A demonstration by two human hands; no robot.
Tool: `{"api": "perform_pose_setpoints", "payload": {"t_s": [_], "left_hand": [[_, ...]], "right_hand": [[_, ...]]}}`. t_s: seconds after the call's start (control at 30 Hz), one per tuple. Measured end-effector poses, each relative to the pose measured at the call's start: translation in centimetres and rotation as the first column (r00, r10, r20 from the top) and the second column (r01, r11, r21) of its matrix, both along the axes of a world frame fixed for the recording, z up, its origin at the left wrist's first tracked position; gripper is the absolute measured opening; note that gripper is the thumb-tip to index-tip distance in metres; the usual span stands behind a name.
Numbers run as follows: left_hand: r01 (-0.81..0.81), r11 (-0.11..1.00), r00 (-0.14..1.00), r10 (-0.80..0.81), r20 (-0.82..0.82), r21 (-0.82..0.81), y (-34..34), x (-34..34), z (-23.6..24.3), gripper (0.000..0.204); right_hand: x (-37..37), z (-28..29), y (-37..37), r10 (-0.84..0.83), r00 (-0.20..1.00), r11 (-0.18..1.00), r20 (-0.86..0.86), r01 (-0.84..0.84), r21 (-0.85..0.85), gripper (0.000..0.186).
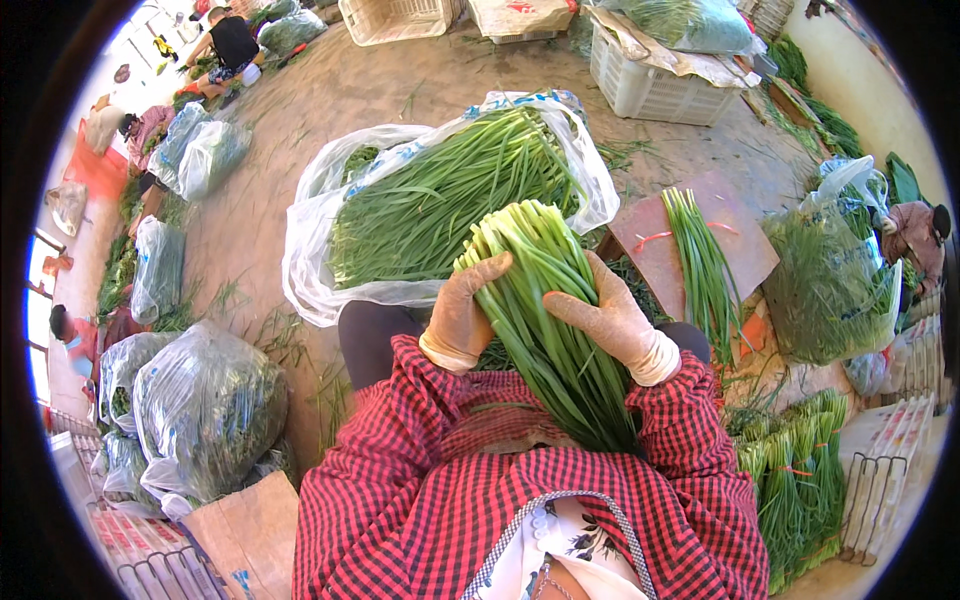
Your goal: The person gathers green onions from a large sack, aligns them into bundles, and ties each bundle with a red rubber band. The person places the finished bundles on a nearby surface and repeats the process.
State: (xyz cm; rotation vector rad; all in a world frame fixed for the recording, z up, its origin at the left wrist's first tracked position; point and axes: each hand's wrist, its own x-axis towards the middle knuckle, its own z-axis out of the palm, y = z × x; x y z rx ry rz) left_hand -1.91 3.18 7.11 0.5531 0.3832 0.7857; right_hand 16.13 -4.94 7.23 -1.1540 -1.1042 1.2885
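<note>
Green chives (pixel 545 315) slant between dark-trousered knees (pixel 372 340), the left hand (pixel 466 313) and right hand (pixel 617 322) half-closed around the bunch, near a plastic bag (pixel 600 195) whose blue print (pixel 480 112) I can't read.

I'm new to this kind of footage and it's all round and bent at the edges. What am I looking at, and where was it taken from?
There is no machine here. A person wears a camera on the head, looking down, and its wide fisheye lens bends straight edges and leaves dark corners. The single picture is upright, so its left is the person's left.

The gloved left hand and right hand hold a thick bunch of green stalks, pale ends up and away from the body. Beyond it, an open plastic bag on the floor holds more loose greens. To the right, a smaller bunch lies across a reddish-brown board, with a red strip showing on either side.
</note>
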Motion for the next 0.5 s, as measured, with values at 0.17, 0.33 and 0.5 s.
{"api": "perform_pose_setpoints", "payload": {"t_s": [0.17,0.33,0.5], "left_hand": [[0.030,0.994,0.986,-0.047,0.161,0.108,0.7,0.0,-0.3,0.087],[0.041,0.992,0.998,-0.035,-0.050,0.123,1.4,-0.8,-0.6,0.074],[0.023,0.993,0.996,-0.013,-0.086,0.114,1.1,-1.1,0.0,0.058]], "right_hand": [[-1.3,-0.2,-0.9,0.061,0.984,0.996,0.166,-0.049,-0.077,0.067],[-1.8,-0.2,-0.8,0.048,0.932,0.998,0.360,-0.029,-0.058,0.063],[-1.2,0.2,0.1,-0.203,0.968,0.975,0.150,0.185,0.125,0.033]]}}
